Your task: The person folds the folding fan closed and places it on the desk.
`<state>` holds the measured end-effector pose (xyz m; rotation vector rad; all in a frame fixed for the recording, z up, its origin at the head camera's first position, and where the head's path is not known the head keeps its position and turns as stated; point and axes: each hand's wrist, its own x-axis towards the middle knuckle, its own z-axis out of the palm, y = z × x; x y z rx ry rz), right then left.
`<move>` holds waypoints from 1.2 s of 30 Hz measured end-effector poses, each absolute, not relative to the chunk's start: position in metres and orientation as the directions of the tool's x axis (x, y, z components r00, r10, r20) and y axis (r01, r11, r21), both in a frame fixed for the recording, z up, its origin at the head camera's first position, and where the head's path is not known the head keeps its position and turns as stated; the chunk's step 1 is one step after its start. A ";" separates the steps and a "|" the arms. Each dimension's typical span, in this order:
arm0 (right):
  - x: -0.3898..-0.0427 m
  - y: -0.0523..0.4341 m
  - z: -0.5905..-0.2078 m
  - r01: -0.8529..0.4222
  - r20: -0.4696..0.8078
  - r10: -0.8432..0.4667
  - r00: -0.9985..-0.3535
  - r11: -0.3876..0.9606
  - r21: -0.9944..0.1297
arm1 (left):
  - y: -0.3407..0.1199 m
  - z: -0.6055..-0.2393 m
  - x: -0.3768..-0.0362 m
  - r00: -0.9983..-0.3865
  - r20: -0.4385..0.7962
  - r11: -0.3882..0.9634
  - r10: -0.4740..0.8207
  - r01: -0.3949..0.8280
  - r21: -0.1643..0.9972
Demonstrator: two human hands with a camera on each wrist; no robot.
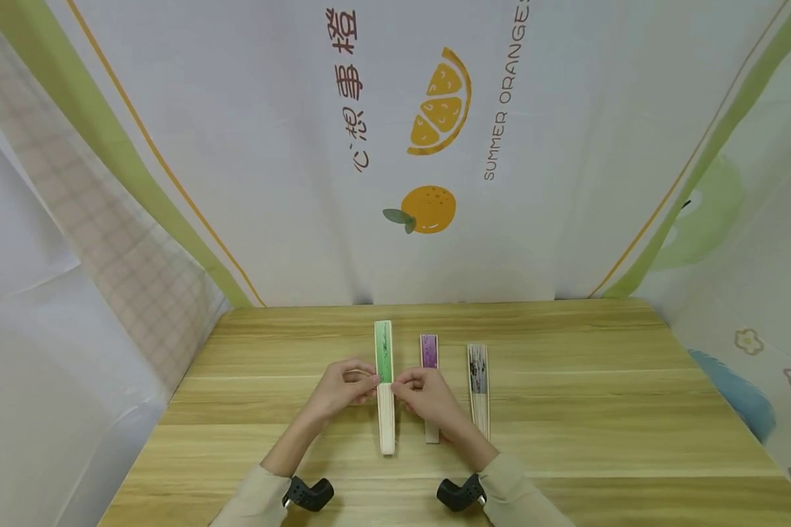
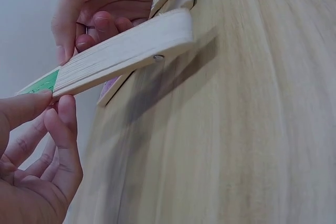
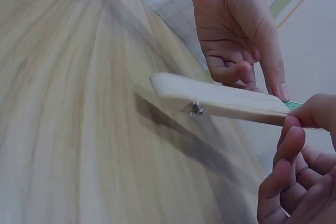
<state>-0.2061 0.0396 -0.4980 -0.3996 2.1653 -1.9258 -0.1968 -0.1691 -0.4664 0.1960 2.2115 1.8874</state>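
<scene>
A folded hand fan (image 1: 384,366) with green cloth and pale wooden ribs is held upright lengthwise in the head view, raised over the table. My left hand (image 1: 346,386) pinches its left edge where cloth meets ribs, thumb on top. From the other side my right hand (image 1: 430,395) pinches the same height between thumb and fingers. In the left wrist view the fan's ribs (image 2: 126,40) end in a rounded tip with a metal rivet. Its shadow falls on the wood below. A purple folded fan (image 1: 429,351) lies partly hidden under my right hand.
To the right lies a grey patterned folded fan (image 1: 477,369), its lower end behind my right forearm. The wooden table (image 1: 580,395) reaches back to a white curtain (image 1: 290,183) printed with oranges. Dark wrist cameras (image 1: 311,495) sit on both wrists.
</scene>
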 end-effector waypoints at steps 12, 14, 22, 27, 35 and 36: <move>-0.207 0.026 -0.499 -0.074 0.006 -0.329 -0.944 0.193 -0.979 | -0.177 -0.469 -0.197 -0.972 -0.099 0.166 0.215 -0.063 0.984; -0.206 0.024 -0.499 -0.076 0.007 -0.323 -0.946 0.202 -0.976 | -0.177 -0.469 -0.197 -0.973 -0.100 0.176 0.208 -0.063 0.982; -0.203 0.013 -0.500 0.009 -0.065 -0.290 -0.955 0.189 -0.982 | -0.178 -0.471 -0.198 -0.976 -0.137 0.240 0.169 -0.094 0.966; -0.202 0.006 -0.500 0.055 -0.107 -0.255 -0.961 0.203 -0.978 | -0.181 -0.474 -0.200 -0.977 -0.156 0.242 0.142 -0.119 0.963; -0.208 0.001 -0.507 0.058 -0.103 -0.263 -0.959 0.174 -0.983 | -0.182 -0.478 -0.201 -0.984 -0.138 0.278 0.109 -0.103 0.955; -0.209 0.001 -0.508 0.046 -0.091 -0.265 -0.960 0.174 -0.984 | -0.182 -0.478 -0.201 -0.985 -0.136 0.283 0.105 -0.101 0.954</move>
